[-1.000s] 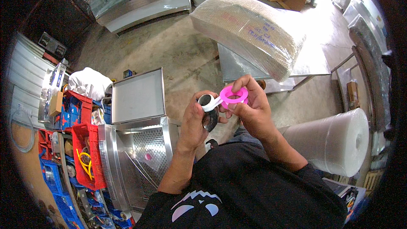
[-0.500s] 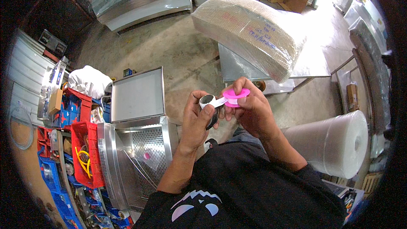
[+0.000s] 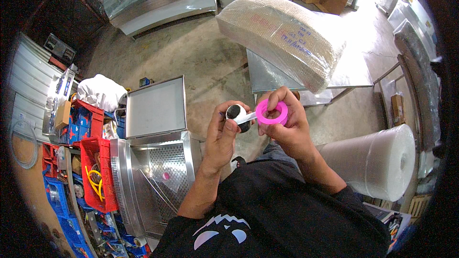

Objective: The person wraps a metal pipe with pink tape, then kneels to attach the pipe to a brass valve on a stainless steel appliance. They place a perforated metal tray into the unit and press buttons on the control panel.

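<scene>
My left hand (image 3: 224,136) grips a small round dark fitting (image 3: 235,112) at chest height. A thin white strip of tape (image 3: 245,117) runs from that fitting to a pink tape spool (image 3: 271,112), which my right hand (image 3: 286,126) holds with a finger through its hole. The two hands are close together, the strip stretched between them. My dark shirt fills the lower part of the view.
A steel perforated tray unit (image 3: 158,172) and a flat metal lid (image 3: 155,107) stand at my left. Red and blue parts bins (image 3: 98,176) line the far left. A wrapped cardboard stack (image 3: 282,33) lies on a metal table, and a foam roll (image 3: 373,162) is at my right.
The hands have shifted slightly lower and stay together; the pink spool has turned a little around the fitting with the white strip still stretched.
</scene>
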Motion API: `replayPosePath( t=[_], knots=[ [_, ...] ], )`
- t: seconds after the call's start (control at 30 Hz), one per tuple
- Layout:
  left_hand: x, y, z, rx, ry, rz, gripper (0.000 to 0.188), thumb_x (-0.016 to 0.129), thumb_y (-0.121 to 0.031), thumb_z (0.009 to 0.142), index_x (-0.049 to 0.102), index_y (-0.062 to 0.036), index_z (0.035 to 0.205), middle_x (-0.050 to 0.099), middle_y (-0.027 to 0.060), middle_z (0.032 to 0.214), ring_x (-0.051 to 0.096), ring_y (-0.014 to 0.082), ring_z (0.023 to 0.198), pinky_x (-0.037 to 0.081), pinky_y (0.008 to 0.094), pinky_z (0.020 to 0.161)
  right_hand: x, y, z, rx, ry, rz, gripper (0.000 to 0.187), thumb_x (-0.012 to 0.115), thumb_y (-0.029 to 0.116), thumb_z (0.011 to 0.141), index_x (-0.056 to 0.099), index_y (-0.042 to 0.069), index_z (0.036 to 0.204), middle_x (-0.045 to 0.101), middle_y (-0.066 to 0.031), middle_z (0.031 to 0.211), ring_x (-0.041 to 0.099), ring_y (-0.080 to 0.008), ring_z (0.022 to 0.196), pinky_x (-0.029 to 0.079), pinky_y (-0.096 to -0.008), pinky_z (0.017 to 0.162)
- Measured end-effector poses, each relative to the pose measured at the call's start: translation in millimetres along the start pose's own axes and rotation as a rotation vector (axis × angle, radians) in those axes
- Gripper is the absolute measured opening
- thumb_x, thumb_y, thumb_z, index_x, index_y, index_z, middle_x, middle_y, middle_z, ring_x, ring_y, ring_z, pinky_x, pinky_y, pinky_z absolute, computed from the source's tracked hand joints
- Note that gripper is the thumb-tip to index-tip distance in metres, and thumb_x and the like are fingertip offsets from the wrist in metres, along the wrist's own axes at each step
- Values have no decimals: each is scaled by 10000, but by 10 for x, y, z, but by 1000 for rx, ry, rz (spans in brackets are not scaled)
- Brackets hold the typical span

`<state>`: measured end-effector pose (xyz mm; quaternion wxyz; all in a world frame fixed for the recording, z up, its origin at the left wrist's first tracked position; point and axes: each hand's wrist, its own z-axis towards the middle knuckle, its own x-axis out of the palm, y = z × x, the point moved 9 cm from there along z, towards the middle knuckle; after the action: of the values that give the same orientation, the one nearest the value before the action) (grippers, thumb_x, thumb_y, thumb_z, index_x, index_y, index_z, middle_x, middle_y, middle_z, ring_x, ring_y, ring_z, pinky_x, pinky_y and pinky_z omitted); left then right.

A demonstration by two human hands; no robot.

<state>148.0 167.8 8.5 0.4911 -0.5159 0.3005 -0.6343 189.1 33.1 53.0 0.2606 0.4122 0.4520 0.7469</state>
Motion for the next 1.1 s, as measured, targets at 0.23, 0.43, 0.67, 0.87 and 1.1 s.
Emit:
replayPosePath(
  t=[0.23,0.43,0.67,0.87,1.1],
  knots=[
    [40,78,-45,-92,48,-135,570,565,-482,997,507,-3,1300,619,76,1125,613,129,935,486,255,746,54,-20,2,-13,-12,114,308,669,2,838,431,76,1019,563,-103,992,612,-128,741,480,-220,583],
    [57,34,-57,-124,38,-26,533,509,-481,1027,536,-11,1276,639,61,1058,615,101,876,495,243,743,26,38,-26,29,-21,59,297,664,9,841,433,77,1015,577,-108,967,622,-136,758,474,-214,550],
    [61,32,-82,-84,-27,-60,555,468,-496,1033,528,8,1257,637,93,1043,640,164,871,535,304,708,39,-47,-6,69,-22,202,295,660,2,837,432,72,1010,590,-107,962,635,-161,753,524,-258,599],
    [55,100,-78,-144,-20,-182,567,520,-515,1003,515,-3,1246,634,93,1021,656,191,817,546,324,669,48,-95,-13,89,-24,141,301,669,-6,840,432,60,1014,593,-109,948,631,-159,763,546,-289,649],
    [14,107,-78,-93,-84,-69,610,811,-486,811,505,-60,1123,599,36,959,640,152,833,536,285,675,75,-126,-19,92,19,109,317,709,46,872,442,43,1043,599,-110,982,623,-142,789,549,-286,694]
  ],
)
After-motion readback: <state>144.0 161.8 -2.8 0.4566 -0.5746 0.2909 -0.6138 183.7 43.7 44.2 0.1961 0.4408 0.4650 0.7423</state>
